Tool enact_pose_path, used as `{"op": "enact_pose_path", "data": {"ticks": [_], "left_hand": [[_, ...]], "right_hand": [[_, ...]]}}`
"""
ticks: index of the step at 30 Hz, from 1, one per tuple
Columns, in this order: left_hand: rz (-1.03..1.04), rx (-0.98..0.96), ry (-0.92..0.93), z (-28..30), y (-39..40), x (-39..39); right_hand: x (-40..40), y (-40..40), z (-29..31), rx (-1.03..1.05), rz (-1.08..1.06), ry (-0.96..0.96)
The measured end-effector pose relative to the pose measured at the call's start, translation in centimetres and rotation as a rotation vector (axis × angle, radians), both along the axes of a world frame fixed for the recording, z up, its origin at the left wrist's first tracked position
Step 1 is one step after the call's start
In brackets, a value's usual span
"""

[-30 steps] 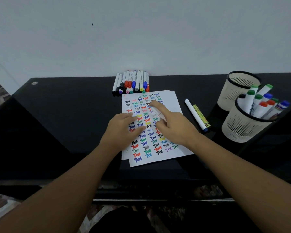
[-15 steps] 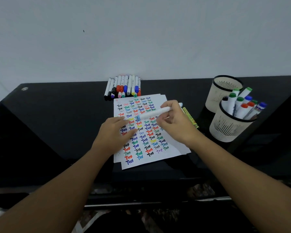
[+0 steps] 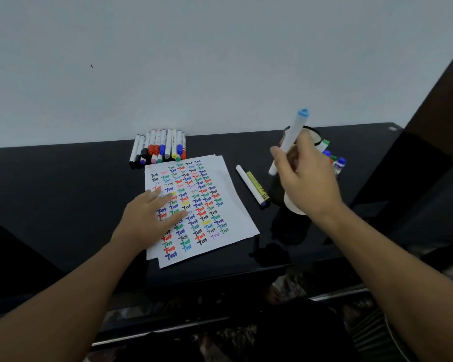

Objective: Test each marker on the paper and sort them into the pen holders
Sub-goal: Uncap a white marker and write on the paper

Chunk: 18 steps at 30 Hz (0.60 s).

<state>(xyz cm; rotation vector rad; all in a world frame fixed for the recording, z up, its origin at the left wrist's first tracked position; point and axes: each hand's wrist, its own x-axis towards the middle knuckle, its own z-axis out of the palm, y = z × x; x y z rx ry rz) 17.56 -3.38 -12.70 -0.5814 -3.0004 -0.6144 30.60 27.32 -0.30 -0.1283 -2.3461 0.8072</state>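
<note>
**Marker held up over the holders**

Gripping a white marker (image 3: 289, 141) with a light-blue cap, the right hand (image 3: 307, 178) is raised above the right part of the table (image 3: 63, 184). Its fingers and thumb curl round the lower half of the barrel. The marker is tilted, cap end up and to the right, its plain end down and to the left of the fingers. It touches nothing but the hand.

Behind and below that hand stand two pen holders, mostly hidden by it. Of the far holder (image 3: 315, 134) only a bit of dark rim shows. Of the near holder (image 3: 292, 205) a pale patch of wall shows below the wrist, and coloured caps of the markers in it (image 3: 335, 160) stick out to the right of the hand.

The left hand (image 3: 152, 220) lies flat on the paper (image 3: 233, 205), fingers straight and spread a little, holding nothing. The paper is a small stack of sheets, the top one covered with rows of the word "Test" in many colours.

Between the paper and the holders lie two pens side by side and touching: a white one (image 3: 249, 185) and a yellow one (image 3: 256, 185).

A row of capped markers (image 3: 160, 147) lies at the back edge of the table, against the wall (image 3: 220, 61), just beyond the top of the paper.
</note>
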Motion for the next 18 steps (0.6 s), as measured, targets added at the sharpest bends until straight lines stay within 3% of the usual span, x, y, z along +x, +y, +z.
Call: {"op": "enact_pose_path", "data": {"ticks": [7, 14, 18], "left_hand": [[0.010, -0.020, -0.006, -0.3, -0.1, -0.2], [0.012, -0.038, -0.008, -0.4, -0.2, -0.4], [0.002, -0.051, 0.002, -0.6, -0.3, -0.5]], "right_hand": [[2.2, 4.4, 0.8, -0.016, -0.198, -0.004], [2.0, 6.5, -1.8, 0.068, -0.243, -0.068], [2.5, 6.3, -1.8, -0.078, -0.186, -0.063]]}}
